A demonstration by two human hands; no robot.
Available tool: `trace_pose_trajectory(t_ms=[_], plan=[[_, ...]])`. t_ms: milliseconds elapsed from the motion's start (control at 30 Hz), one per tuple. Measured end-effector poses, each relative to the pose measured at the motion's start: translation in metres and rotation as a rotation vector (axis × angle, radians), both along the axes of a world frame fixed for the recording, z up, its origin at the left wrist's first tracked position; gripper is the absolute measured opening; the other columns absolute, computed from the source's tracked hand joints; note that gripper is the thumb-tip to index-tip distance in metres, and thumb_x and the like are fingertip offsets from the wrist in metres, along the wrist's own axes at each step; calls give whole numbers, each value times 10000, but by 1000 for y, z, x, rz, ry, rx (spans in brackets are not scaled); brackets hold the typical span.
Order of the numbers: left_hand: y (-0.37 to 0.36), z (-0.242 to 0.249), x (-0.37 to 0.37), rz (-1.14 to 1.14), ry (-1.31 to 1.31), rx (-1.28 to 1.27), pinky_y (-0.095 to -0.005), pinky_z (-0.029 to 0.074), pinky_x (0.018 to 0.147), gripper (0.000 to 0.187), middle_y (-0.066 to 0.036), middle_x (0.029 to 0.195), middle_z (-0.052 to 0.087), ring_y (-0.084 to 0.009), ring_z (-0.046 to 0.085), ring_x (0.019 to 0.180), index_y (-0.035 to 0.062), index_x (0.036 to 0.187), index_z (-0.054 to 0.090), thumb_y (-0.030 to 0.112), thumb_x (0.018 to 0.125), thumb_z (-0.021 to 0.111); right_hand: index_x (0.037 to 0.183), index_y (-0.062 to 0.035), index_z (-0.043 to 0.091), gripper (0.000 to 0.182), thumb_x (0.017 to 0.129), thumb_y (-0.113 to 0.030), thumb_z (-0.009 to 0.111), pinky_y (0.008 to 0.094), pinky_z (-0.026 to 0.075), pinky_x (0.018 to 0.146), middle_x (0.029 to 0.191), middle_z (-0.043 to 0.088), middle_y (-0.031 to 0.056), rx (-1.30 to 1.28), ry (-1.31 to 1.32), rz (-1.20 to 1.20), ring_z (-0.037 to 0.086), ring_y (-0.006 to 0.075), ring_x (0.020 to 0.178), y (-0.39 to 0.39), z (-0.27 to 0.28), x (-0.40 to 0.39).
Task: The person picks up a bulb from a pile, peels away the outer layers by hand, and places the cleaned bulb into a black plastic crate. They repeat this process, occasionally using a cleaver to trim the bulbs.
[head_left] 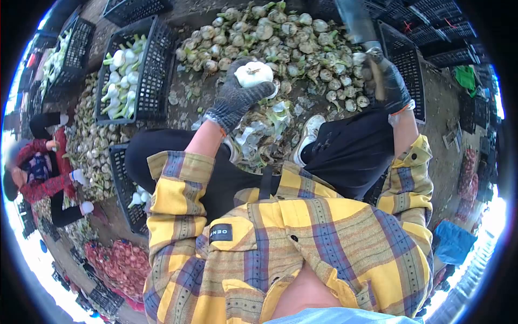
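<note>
My left hand (233,101), in a dark grey knit glove, is closed around a clean white garlic bulb (252,75) with its cut top facing up. My right hand (395,86), gloved the same way, grips the wooden handle of a broad-bladed knife (353,21) off to the right. The blade points away from me and is blurred. In front of both hands spreads a pile of dirty garlic bulbs (264,32) with trimmed stems. Peeled garlic skins (253,137) lie on the ground between my shoes.
A black crate (156,70) of white garlic stands at left, with another crate (127,200) beside my leg. More black crates (402,59) are at right. At far left a person (40,167) sits by more garlic. Red mesh sacks (121,264) lie lower left.
</note>
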State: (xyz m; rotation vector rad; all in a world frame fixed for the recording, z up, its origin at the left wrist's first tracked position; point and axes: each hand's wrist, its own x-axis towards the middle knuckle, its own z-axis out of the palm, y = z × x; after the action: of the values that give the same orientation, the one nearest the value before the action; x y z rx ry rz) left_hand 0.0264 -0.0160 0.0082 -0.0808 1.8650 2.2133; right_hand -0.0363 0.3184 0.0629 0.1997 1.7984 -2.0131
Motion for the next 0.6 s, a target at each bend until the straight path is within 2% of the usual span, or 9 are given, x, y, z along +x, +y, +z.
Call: trace_pose_trajectory(t_ms=[33, 67, 100, 167, 300, 367, 400, 467, 600], plan=[[-1, -3, 1, 26, 72, -45, -258, 510, 603, 683, -89, 1025, 533, -159, 570, 833, 68, 1215, 330, 133, 667, 731, 1040, -71, 524, 326, 834, -323, 537, 174, 360, 400, 765, 586, 34, 138, -19, 19, 482, 68, 476, -12, -6, -1], [0, -6, -1, 37, 64, -49, -258, 510, 603, 683, -89, 1025, 533, -159, 570, 833, 68, 1215, 330, 133, 667, 731, 1039, -44, 524, 371, 801, -322, 586, 172, 396, 465, 775, 570, 21, 52, 73, 211, 515, 61, 566, -10, -15, 0], [-4, -5, -2, 15, 30, -43, -273, 500, 680, 719, -99, 1021, 530, -165, 559, 870, 53, 1189, 333, 144, 624, 768, 1035, -16, 522, 389, 769, -276, 635, 200, 442, 555, 812, 568, 12, 235, 329, 77, 544, 67, 697, -65, 9, 25], [-7, -7, 1, -1, -13, -35, -289, 491, 758, 756, -110, 1017, 527, -171, 548, 906, 37, 1162, 336, 155, 581, 805, 1006, 10, 526, 363, 750, -211, 659, 234, 461, 623, 857, 565, -3, 448, 492, 281, 540, 72, 784, -65, -9, 27], [-15, -16, 1, -89, 52, -147, -285, 475, 786, 771, -108, 1012, 534, -167, 550, 900, 26, 1161, 328, 171, 575, 808, 993, -23, 562, 372, 698, -236, 640, 315, 470, 645, 731, 593, 137, 724, 520, 364, 595, 205, 670, -96, 0, 42], [-13, 7, 7, -114, -24, -117, -273, 467, 787, 615, -88, 1019, 538, -153, 552, 886, 16, 1136, 380, 166, 665, 746, 930, -31, 590, 339, 670, -238, 658, 336, 478, 641, 685, 594, 152, 868, 608, 510, 608, 249, 658, -104, 9, 52], [-14, 24, 4, -395, -63, -418, -267, 465, 792, 338, -47, 1026, 543, -137, 557, 874, 11, 1089, 456, 143, 809, 592, 925, -46, 589, 338, 647, -223, 663, 359, 482, 619, 725, 607, 144, 841, 730, 559, 604, 295, 671, -109, 14, 56], [-19, 15, 3, -458, -19, -325, -266, 453, 811, 334, -48, 1050, 535, -135, 548, 899, 16, 1110, 451, 146, 824, 565, 920, -57, 591, 341, 636, -226, 673, 358, 482, 614, 720, 604, 134, 876, 807, 618, 603, 290, 668, -116, 18, 61], [-28, -29, -4, -433, -154, 224, -262, 430, 850, 331, -50, 1099, 519, -131, 531, 947, 26, 1151, 440, 154, 855, 510, 885, -73, 596, 326, 607, -202, 707, 348, 478, 586, 703, 594, 117, 900, 889, 696, 594, 283, 647, -124, 15, 64]])
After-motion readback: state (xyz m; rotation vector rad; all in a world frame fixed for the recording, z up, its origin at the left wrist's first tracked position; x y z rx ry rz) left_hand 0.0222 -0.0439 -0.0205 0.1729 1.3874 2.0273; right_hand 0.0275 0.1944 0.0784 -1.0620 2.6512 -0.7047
